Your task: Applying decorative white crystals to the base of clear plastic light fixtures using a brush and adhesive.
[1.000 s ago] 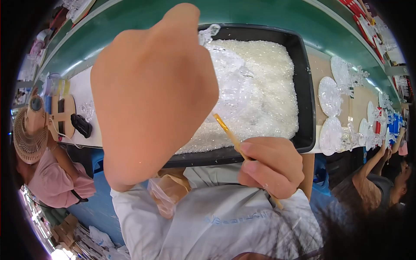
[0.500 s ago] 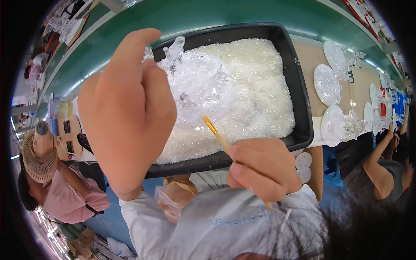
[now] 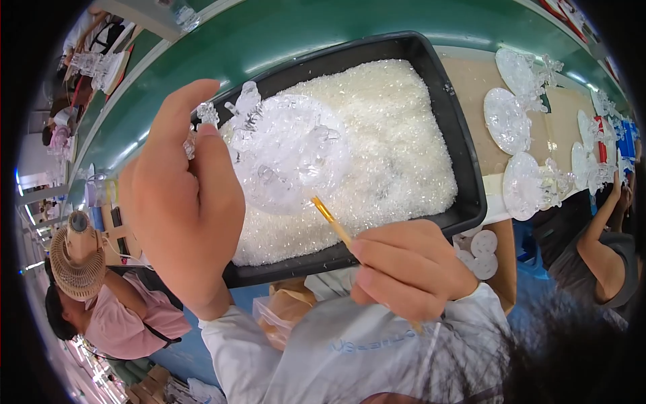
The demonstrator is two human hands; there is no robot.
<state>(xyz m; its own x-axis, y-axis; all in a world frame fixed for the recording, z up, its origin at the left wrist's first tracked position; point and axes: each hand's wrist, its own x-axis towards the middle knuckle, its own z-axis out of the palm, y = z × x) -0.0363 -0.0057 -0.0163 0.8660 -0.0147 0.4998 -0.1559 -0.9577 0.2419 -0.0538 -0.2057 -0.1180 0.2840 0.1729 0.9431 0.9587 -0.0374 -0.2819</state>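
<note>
My left hand (image 3: 185, 202) is raised close to the camera and grips a clear plastic disc with small clear figures on it (image 3: 286, 151), held above the tray. My right hand (image 3: 407, 269) holds a thin yellow brush (image 3: 331, 222) whose tip touches the lower edge of the disc. Below both lies a black tray (image 3: 464, 141) filled with white sparkling granules (image 3: 397, 135).
Several finished clear discs with figures (image 3: 515, 118) lie on the brown table to the right. A person in pink with a straw hat (image 3: 101, 296) sits at the left, and another person's arm (image 3: 599, 236) is at the right. A green surface (image 3: 296, 27) runs behind the tray.
My left hand has drawn back to the left and turned, so the clear disc now shows fully. The brush tip has come up against the disc's lower edge.
</note>
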